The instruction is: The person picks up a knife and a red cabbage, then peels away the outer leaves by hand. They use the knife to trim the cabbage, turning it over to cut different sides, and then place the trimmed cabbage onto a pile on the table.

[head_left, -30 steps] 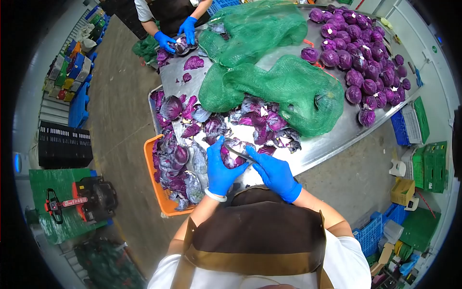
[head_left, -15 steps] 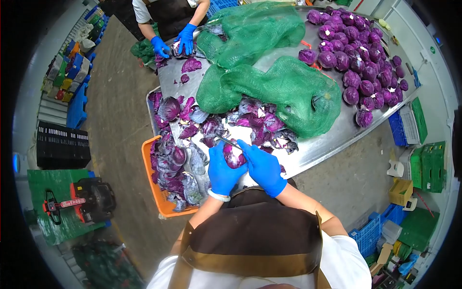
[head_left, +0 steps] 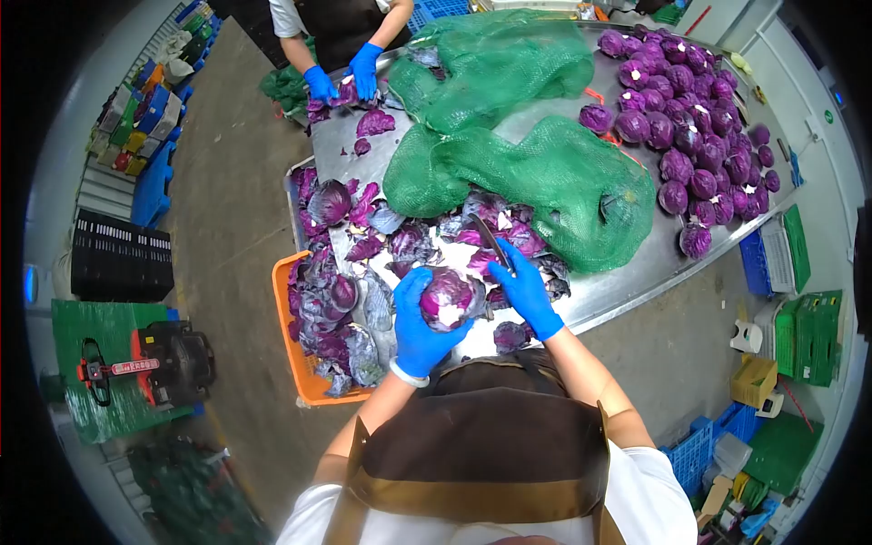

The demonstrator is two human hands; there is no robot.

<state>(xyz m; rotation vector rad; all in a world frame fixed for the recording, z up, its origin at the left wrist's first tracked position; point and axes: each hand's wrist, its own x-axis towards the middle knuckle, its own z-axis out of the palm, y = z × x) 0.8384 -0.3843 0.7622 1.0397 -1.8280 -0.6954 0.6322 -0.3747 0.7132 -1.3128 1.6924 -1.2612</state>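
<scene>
My left hand (head_left: 416, 325), in a blue glove, grips a red cabbage (head_left: 448, 298) over the near edge of the steel table (head_left: 627, 272). My right hand (head_left: 528, 289), also gloved in blue, holds a knife (head_left: 490, 241) whose blade points away from me, up over the loose purple leaves (head_left: 490, 232). The hand sits just right of the cabbage. A cut leaf piece (head_left: 511, 336) lies below it at the table's edge.
Green mesh sacks (head_left: 545, 173) cover the table's middle. Trimmed cabbages (head_left: 699, 118) are piled at the far right. An orange crate (head_left: 295, 350) of leaf scraps stands to the left. Another person's gloved hands (head_left: 343, 77) work at the far end. Crates line the floor.
My right hand has pulled the knife off the cabbage and swung it up and to the right. The left hand has turned the cabbage, showing more of its head.
</scene>
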